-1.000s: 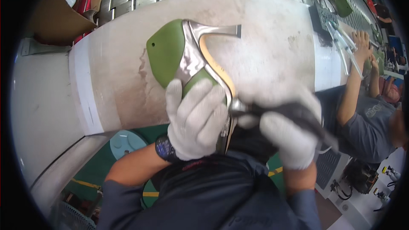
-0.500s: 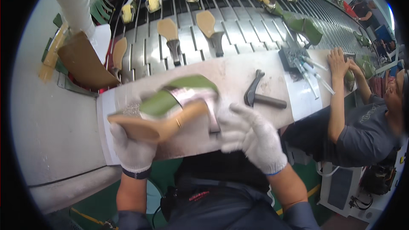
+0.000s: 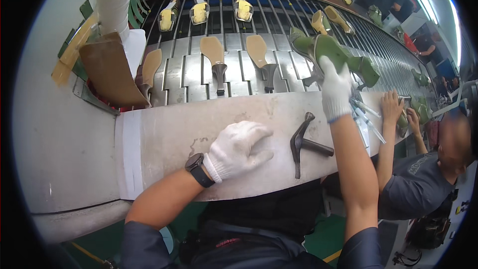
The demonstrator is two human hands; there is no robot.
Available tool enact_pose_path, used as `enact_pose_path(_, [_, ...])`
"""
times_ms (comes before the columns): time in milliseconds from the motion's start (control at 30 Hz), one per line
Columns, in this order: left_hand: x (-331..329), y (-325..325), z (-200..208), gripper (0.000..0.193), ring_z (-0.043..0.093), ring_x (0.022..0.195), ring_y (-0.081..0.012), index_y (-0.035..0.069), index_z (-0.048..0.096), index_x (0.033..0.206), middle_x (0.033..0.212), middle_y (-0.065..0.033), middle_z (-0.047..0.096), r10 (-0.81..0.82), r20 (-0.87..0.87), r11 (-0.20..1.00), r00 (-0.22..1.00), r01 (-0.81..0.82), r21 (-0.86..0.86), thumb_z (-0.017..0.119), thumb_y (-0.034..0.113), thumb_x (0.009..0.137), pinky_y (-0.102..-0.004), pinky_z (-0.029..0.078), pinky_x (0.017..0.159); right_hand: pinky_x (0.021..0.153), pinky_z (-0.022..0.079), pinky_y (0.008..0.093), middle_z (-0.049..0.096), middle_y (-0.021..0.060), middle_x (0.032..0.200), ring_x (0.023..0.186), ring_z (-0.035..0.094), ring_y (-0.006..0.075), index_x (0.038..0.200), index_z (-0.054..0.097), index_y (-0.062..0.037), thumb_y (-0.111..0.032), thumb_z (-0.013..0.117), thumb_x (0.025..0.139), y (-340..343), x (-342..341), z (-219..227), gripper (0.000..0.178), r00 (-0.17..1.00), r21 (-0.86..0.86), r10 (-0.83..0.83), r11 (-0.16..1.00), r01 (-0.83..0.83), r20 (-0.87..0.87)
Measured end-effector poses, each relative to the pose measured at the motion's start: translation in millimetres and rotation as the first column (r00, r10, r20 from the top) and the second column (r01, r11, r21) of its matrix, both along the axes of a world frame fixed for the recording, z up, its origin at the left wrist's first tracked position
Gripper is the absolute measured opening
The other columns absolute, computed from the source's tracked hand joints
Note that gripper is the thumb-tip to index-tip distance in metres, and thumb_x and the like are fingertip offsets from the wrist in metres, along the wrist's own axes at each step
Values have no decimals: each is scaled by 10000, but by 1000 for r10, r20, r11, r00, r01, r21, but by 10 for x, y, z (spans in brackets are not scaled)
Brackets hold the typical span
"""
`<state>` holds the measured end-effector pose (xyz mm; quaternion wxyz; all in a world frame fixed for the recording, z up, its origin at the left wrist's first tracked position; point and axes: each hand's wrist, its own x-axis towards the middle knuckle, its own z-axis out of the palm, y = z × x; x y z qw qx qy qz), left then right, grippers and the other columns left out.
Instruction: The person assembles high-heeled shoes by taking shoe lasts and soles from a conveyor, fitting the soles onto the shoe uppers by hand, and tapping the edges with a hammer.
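My right hand (image 3: 335, 92), in a white glove, reaches out over the slatted conveyor. Its fingers are on a green heeled shoe (image 3: 332, 50), and the glove hides part of the grip. Another green shoe (image 3: 300, 41) lies just left of it. My left hand (image 3: 240, 149), gloved too and with a watch (image 3: 198, 165) on the wrist, rests over the pale workbench (image 3: 164, 142). Its fingers are curved apart with nothing between them. A dark hammer (image 3: 309, 144) lies on the bench between my two arms.
Tan-soled heeled shoes (image 3: 213, 52) lie on the conveyor (image 3: 189, 72), with yellow-topped pieces (image 3: 199, 11) behind. A brown board (image 3: 109, 72) and white duct (image 3: 112, 0) stand left. Syringes (image 3: 366, 119) lie beside my right forearm. At right, a co-worker's hands (image 3: 392, 107) handle a green shoe.
The green shoe with a tan sole has left my left hand, which moved right over the bench. My right hand went from above the bench to a green shoe at the conveyor. The view shifted.
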<state>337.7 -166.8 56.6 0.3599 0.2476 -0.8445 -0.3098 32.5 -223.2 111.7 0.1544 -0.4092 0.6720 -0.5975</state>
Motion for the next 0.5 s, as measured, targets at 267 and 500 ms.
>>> enact_pose_path(267, [135, -78, -41, 374, 775, 1062, -331, -35, 751, 1233, 1144, -193, 770, -58, -119, 987, 991, 75, 143, 845, 118, 906, -397, 626, 970, 1214, 460, 445, 634, 285, 1541, 1441, 613, 397, 1573, 537, 57, -388, 792, 936, -288, -1, -224, 818, 941, 471, -60, 854, 220, -332])
enact_pose_path(500, [161, -102, -36, 339, 776, 1070, -329, -19, 764, 1210, 1160, -190, 788, -49, -145, 957, 988, 88, 277, 823, 161, 929, -406, 630, 962, 1189, 499, 486, 622, 253, 1499, 1391, 618, 428, 1503, 588, -39, -258, 801, 917, -119, 527, -216, 661, 690, 89, 163, 986, -143, -705])
